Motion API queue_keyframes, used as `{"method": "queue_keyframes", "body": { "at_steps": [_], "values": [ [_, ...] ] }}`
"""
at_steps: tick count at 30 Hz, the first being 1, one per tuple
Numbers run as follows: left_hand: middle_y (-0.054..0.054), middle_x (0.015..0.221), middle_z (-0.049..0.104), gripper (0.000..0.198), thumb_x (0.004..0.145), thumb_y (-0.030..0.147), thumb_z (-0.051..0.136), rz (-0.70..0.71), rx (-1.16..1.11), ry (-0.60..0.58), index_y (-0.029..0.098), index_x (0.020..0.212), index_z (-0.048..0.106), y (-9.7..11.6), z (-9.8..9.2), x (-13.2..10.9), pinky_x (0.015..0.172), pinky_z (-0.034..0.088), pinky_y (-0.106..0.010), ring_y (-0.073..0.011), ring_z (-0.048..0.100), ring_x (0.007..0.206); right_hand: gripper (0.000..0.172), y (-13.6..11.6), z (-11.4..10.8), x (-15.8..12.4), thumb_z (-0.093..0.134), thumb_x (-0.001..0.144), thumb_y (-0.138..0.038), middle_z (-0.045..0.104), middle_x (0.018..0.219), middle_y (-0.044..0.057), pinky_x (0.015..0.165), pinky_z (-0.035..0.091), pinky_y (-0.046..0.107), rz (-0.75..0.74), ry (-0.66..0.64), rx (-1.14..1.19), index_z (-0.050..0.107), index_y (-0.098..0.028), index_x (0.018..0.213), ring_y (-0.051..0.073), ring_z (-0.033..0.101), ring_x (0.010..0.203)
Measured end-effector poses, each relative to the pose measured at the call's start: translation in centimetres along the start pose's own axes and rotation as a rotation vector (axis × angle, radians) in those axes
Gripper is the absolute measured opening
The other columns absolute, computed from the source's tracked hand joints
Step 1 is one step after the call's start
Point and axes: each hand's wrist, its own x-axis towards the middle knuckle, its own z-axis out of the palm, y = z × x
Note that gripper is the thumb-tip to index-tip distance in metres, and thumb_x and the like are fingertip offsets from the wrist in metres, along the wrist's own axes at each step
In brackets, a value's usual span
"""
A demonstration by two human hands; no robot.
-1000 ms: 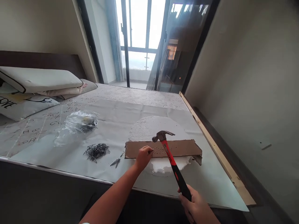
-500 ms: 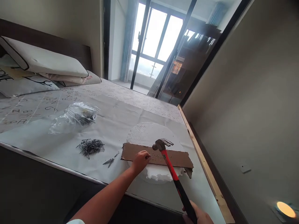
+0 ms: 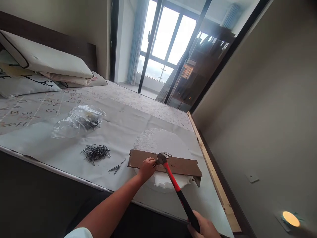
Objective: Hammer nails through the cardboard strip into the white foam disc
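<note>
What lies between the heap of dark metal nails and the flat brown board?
In the head view, loose dark metal nails and small dark bits lie on the pale sheet between the nail heap and the flat brown board.

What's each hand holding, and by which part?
Right hand: the hammer, by the lower end of its black handle. Left hand: at the board; whether its fingers hold anything cannot be told.

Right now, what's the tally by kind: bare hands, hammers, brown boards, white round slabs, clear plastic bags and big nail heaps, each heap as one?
Bare hands: 2, left hand and right hand
Hammer: 1
Brown board: 1
White round slab: 1
Clear plastic bag: 1
Big nail heap: 1
Total: 7
</note>
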Motion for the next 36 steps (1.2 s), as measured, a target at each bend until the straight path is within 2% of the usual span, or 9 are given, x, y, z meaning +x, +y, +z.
{"method": "queue_keyframes", "body": {
  "at_steps": [4, 9, 15, 20, 25, 28, 33, 36],
  "values": [
    [-0.004, 0.072, 0.063, 0.013, 0.071, 0.010, 0.055, 0.050, 0.024, -0.061, 0.018, 0.063, 0.062, -0.1, -0.1, 0.0, 0.066, 0.045, -0.025, -0.0151, 0.059, 0.072, 0.035, -0.9, -0.2, -0.3, 0.037, 0.077, -0.053, 0.056, 0.062, 0.002, 0.055, 0.037, 0.024, -0.002, 0.026, 0.022, 0.050, -0.021, 0.076, 0.018, 0.053, 0.059],
    [-0.005, 0.072, 0.063, 0.016, 0.069, 0.007, 0.055, 0.070, 0.089, -0.059, 0.018, 0.059, 0.061, -0.3, -0.1, 0.0, 0.065, 0.045, -0.026, -0.0168, 0.059, 0.072, 0.027, -1.1, -0.1, -0.5, 0.046, 0.073, -0.048, 0.058, 0.064, 0.003, 0.056, 0.037, 0.024, 0.030, -0.022, 0.017, 0.049, -0.021, 0.070, 0.018, 0.053, 0.061],
    [-0.005, 0.075, 0.064, 0.017, 0.073, 0.011, 0.053, 0.102, 0.096, -0.103, 0.019, 0.063, 0.064, -0.3, -0.2, 0.1, 0.070, 0.046, -0.027, -0.0160, 0.059, 0.076, 0.034, -0.7, 0.2, -0.8, 0.038, 0.078, -0.050, 0.059, 0.065, 0.004, 0.058, 0.039, 0.026, 0.026, 0.085, 0.040, 0.052, -0.020, 0.077, 0.020, 0.054, 0.061],
    [-0.005, 0.074, 0.065, 0.018, 0.069, 0.007, 0.054, 0.111, 0.127, -0.106, 0.019, 0.060, 0.065, -0.6, 0.1, 0.0, 0.073, 0.047, -0.029, -0.0168, 0.059, 0.076, 0.021, 0.1, 1.0, -0.5, 0.043, 0.070, -0.039, 0.059, 0.066, 0.004, 0.060, 0.039, 0.026, 0.046, -0.020, 0.047, 0.051, -0.020, 0.073, 0.020, 0.055, 0.063],
    [-0.006, 0.083, 0.067, 0.020, 0.069, 0.008, 0.053, 0.115, 0.016, -0.111, 0.019, 0.071, 0.068, 0.0, -0.9, 0.3, 0.074, 0.050, -0.028, -0.0154, 0.061, 0.077, 0.035, -0.3, 0.0, -1.1, 0.038, 0.077, -0.052, 0.058, 0.064, 0.003, 0.057, 0.038, 0.026, 0.028, 0.074, 0.048, 0.053, -0.020, 0.076, 0.020, 0.053, 0.061],
    [-0.007, 0.090, 0.067, 0.025, 0.070, 0.008, 0.049, 0.089, -0.068, -0.022, 0.019, 0.082, 0.069, 0.8, -2.8, 0.9, 0.066, 0.051, -0.024, -0.0136, 0.062, 0.073, 0.033, -0.8, 0.0, -0.8, 0.038, 0.079, -0.050, 0.059, 0.066, 0.003, 0.058, 0.038, 0.026, 0.033, 0.058, 0.054, 0.052, -0.020, 0.077, 0.020, 0.054, 0.062],
    [-0.006, 0.087, 0.067, 0.028, 0.072, 0.009, 0.044, 0.050, -0.039, 0.253, 0.017, 0.082, 0.068, 1.3, -6.3, 1.8, 0.074, 0.051, -0.027, -0.0155, 0.062, 0.080, 0.011, -0.5, 2.1, 0.5, 0.044, 0.074, -0.028, 0.062, 0.071, 0.005, 0.063, 0.040, 0.027, 0.094, -0.060, 0.021, 0.051, -0.020, 0.073, 0.021, 0.056, 0.069],
    [-0.005, 0.088, 0.067, 0.027, 0.073, 0.012, 0.044, 0.001, -0.003, 0.304, 0.017, 0.082, 0.068, 0.8, -8.2, 2.0, 0.075, 0.050, -0.025, -0.0153, 0.062, 0.080, 0.011, -0.4, 2.6, 0.5, 0.041, 0.073, -0.024, 0.062, 0.072, 0.006, 0.064, 0.040, 0.028, 0.104, -0.044, 0.008, 0.050, -0.019, 0.073, 0.021, 0.056, 0.070]
  ]
}}
